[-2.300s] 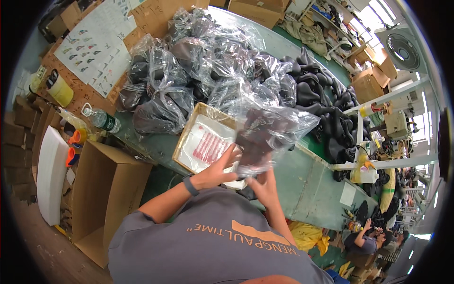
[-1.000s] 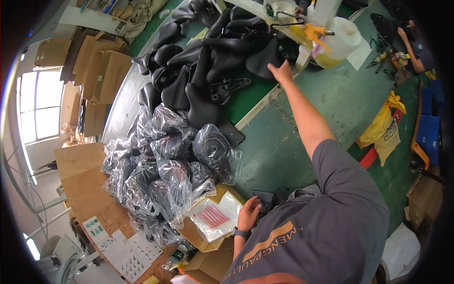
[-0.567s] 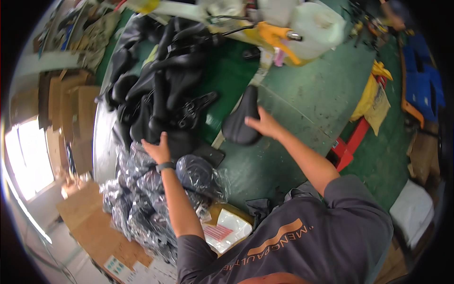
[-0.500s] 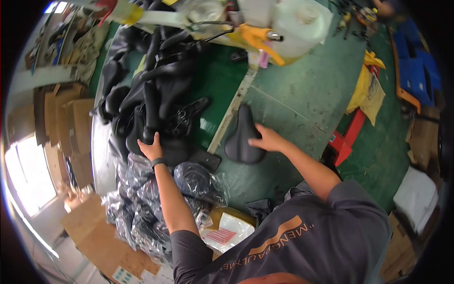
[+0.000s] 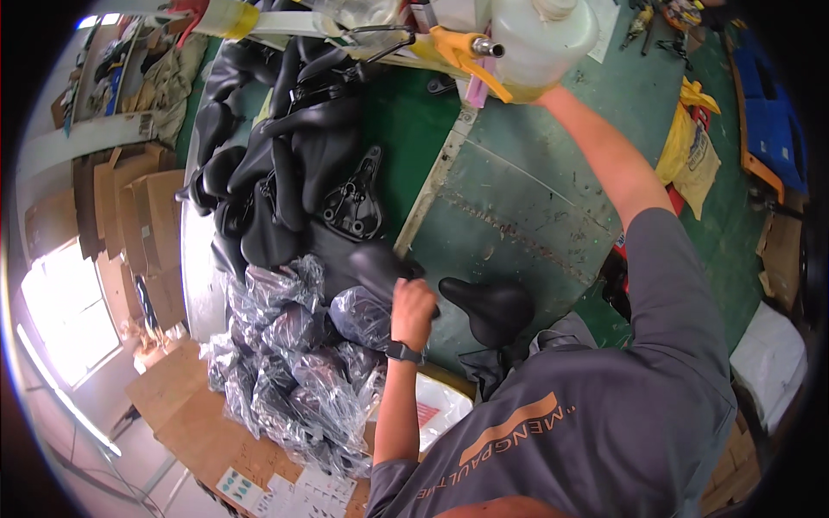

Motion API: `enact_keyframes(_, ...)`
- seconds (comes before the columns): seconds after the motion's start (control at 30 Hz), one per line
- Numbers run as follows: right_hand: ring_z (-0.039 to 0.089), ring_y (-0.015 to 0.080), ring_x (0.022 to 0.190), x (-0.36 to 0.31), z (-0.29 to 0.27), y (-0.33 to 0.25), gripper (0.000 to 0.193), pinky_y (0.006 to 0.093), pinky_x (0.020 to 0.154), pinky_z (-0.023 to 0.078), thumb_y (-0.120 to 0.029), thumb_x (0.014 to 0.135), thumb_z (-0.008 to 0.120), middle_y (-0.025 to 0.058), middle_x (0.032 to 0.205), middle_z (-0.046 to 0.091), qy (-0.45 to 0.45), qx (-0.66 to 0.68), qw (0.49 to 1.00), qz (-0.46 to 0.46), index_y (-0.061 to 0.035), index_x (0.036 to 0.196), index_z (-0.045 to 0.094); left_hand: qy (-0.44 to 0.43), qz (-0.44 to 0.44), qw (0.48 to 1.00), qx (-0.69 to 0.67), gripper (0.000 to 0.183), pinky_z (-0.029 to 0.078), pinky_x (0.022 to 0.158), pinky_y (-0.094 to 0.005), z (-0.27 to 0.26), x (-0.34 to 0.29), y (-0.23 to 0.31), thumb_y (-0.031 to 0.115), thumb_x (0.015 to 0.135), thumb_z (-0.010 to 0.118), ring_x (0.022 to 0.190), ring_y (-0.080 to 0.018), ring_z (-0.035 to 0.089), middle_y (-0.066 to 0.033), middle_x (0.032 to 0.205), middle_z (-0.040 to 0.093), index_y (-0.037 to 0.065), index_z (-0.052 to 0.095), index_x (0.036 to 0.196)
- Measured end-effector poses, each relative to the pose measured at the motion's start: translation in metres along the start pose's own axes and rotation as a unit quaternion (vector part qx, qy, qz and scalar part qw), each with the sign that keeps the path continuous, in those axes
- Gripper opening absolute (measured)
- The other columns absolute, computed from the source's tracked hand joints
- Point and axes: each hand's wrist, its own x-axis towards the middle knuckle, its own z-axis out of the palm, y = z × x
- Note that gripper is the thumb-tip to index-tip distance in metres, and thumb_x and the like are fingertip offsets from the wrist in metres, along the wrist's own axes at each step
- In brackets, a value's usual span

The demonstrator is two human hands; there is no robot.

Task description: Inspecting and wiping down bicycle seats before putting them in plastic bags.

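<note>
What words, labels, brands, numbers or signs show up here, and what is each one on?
I won't copy wording, but print shows here:
Grey shirt: large orange lettering beside an orange bar; legible in part, left unquoted.
White packet: red print, partly hidden, too small to read.
Paper sheets on the brown board: small pictures and marks; any words are too small to read.
Yellow sack: dark print, too small to read.
</note>
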Motion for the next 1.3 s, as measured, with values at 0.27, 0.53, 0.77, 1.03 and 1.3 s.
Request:
enact_keyframes(0.27,0.063,0.04,0.121,-0.06,0.019,-0.099,0.04,0.0526,0.107,0.048,-0.028,0.097,0.072,0.0162,0.125,0.072,-0.011,-0.37,0.929,-0.016,-0.0077,0.131,0.066,-0.056,-0.197,0.958,-0.2,0.051,0.05,0.113,-0.0521,-0.028,0.01,0.045,0.029,0.086,0.086,0.124,-0.0424,0.068,-0.0176,0.133,0.073,0.003,0.072,0.127)
enact_keyframes(0.53,0.066,0.0423,0.102,-0.277,0.047,-0.225,0.041,0.0542,0.09,0.05,-0.026,0.092,0.076,0.0233,0.101,0.072,-0.111,-0.319,0.924,0.178,0.0045,0.116,0.064,0.141,-0.36,0.893,0.231,0.094,0.039,0.125,-0.0504,-0.012,0.098,-0.161,0.041,0.075,0.093,0.144,-0.0453,0.051,-0.0289,0.147,0.059,-0.005,0.054,0.147)
enact_keyframes(0.77,0.073,0.0396,0.114,-0.373,0.031,-0.234,0.059,0.0507,0.098,0.058,-0.035,0.09,0.082,0.0219,0.117,0.078,-0.434,-0.058,0.873,0.212,0.0032,0.132,0.067,0.117,-0.366,0.881,0.274,0.071,0.042,0.117,-0.0534,-0.016,0.132,-0.153,0.047,0.077,0.088,0.131,-0.035,0.061,-0.0159,0.133,0.071,0.005,0.067,0.131)
enact_keyframes(1.03,0.072,0.0293,0.121,-0.055,-0.013,-0.052,0.058,0.0431,0.104,0.056,-0.029,0.1,0.075,0.0207,0.138,0.073,0.097,0.081,0.92,0.372,0.0012,0.148,0.061,0.019,-0.351,0.896,0.273,0.054,0.052,0.098,-0.0524,-0.054,0.077,-0.066,0.049,0.066,0.093,0.107,-0.0382,0.068,-0.0143,0.101,0.079,0.006,0.08,0.096)
enact_keyframes(1.3,0.072,0.025,0.118,0.012,0.004,0.035,0.059,0.038,0.097,0.059,-0.033,0.097,0.079,0.0151,0.131,0.075,0.225,0.262,0.916,0.202,-0.0028,0.146,0.063,-0.057,-0.314,0.938,0.139,0.044,0.051,0.1,-0.0494,-0.081,-0.011,-0.013,0.028,0.064,0.091,0.108,-0.0382,0.065,-0.0124,0.103,0.076,0.004,0.078,0.099)
